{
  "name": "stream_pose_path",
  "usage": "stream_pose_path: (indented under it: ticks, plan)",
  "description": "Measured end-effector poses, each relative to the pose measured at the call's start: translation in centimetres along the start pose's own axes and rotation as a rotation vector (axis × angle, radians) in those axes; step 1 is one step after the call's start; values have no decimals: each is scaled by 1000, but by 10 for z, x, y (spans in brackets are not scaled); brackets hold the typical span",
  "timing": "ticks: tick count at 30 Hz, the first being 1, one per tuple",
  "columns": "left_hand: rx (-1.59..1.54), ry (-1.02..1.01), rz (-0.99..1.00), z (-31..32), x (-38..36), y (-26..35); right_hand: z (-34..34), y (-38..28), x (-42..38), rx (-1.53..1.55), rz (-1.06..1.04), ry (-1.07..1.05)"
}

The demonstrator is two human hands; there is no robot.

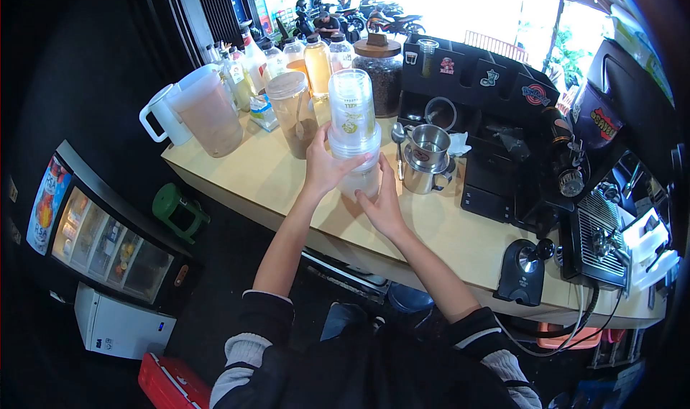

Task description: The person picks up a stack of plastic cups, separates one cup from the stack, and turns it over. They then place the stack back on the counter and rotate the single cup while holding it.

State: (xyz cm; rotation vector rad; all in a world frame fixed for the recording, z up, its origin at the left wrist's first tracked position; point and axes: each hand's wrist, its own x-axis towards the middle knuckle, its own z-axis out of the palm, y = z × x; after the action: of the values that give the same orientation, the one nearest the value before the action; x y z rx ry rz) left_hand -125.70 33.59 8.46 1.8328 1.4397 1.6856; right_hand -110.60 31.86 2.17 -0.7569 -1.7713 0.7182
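Note:
A tall stack of clear plastic cups (pixel 351 111) with printed lettering stands upright between my hands, above the wooden counter. My left hand (pixel 329 166) is wrapped round the stack's left side, its thumb across the front. On the lower right, my right hand (pixel 384 204) grips the bottom cup, which looks cloudy. Just left of the stack is a lidded container of brown powder (pixel 293 114). To its right are a spoon (pixel 399 150) and a metal drip filter (pixel 429 146) on a steel pitcher (pixel 424 177).
Pitchers (pixel 208 114), bottles (pixel 317 67) and a wooden-lidded jar (pixel 379 75) line the counter's back left. A black organizer (pixel 471 82), a tamping stand (pixel 523 272) and an espresso machine (pixel 593 236) are on the right. A person (pixel 327 26) sits outside near motorbikes.

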Motion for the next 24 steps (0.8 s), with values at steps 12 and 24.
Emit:
stream_pose_path:
  ticks: [12,24]
  plan:
    - [-66,-6,19,0,1,-2,-9,-12,4,-145,-170,84]
    - [-108,12,41,1,-1,-5,-12,-17,2,-180,-117,40]
